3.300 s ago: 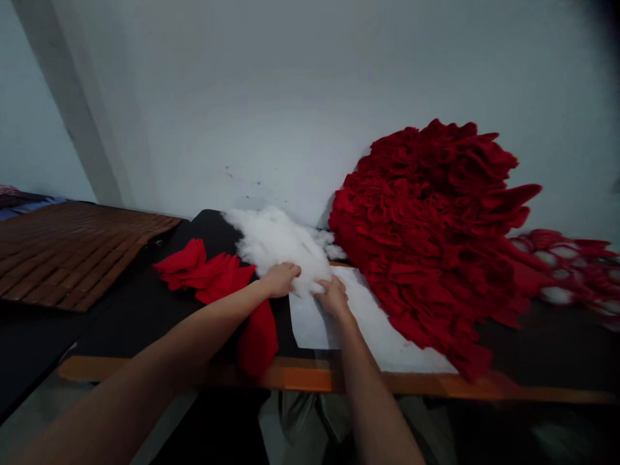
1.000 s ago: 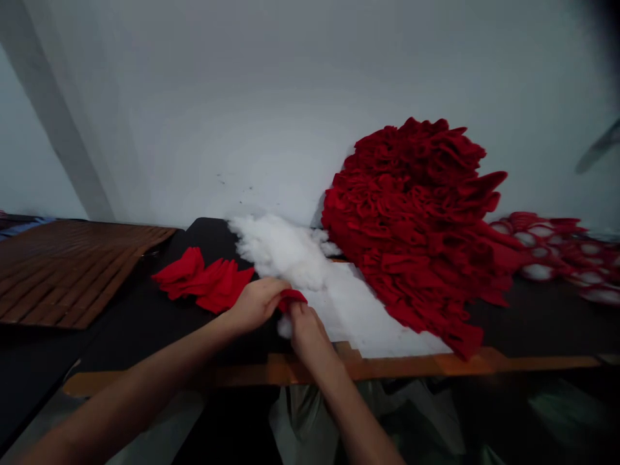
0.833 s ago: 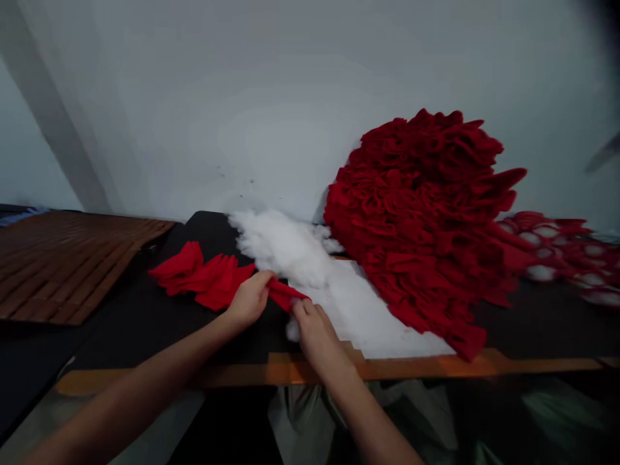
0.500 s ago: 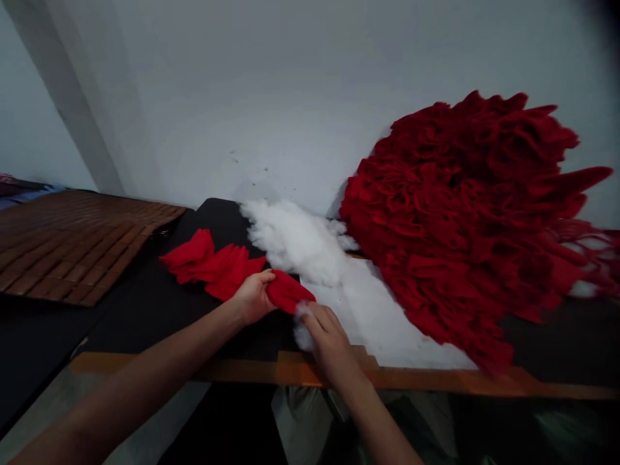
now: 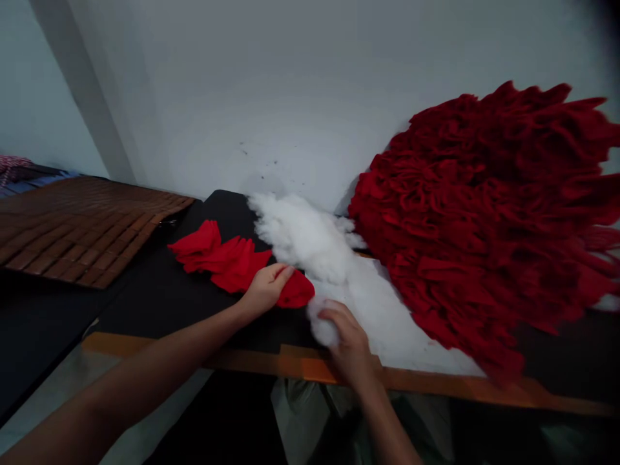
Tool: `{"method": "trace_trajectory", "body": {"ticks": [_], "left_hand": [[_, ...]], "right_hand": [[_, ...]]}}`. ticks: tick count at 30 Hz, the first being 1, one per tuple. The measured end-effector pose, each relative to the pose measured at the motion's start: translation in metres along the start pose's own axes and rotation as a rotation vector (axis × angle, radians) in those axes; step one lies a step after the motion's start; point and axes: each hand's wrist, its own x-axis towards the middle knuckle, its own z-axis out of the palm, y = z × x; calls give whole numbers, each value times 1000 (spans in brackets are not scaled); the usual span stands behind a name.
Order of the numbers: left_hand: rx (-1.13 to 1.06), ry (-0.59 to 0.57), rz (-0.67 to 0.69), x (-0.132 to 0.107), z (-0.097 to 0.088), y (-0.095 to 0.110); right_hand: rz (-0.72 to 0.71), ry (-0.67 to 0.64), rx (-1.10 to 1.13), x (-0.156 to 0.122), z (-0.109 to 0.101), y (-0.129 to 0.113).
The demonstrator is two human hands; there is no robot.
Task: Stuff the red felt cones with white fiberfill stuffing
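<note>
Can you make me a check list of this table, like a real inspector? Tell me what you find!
Surface: black tabletop with an orange edge.
Things: red cloth beside more red cloth pieces, white stuffing, white sheet, big red ruffled bundle.
Clutter: brown slatted mat.
Hands: left hand grips the red cloth; right hand holds a white stuffing tuft.
Cables: nothing seen.
Surroundings: pale wall; plastic bag below the table.
</note>
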Motion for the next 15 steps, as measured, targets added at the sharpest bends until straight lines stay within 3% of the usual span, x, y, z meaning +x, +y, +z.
{"method": "trace_trajectory", "body": {"ticks": [2,4,7,10,15], "left_hand": [[-104,71,-22,2,1,0],[-171,71,-40,1,3,2],[-161,-20,-39,-5,7,6],[-96,-123,-6,-8,8,6],[-139,-91,38,-1,2,-1]], "right_hand": [[241,139,105,-3,-9,-3],[383,124,163,-2,-18,-11],[249,-216,95,9,-23,-29],[119,-493,-176,27,-14,-46],[135,-591,-693,54,5,-70]]}}
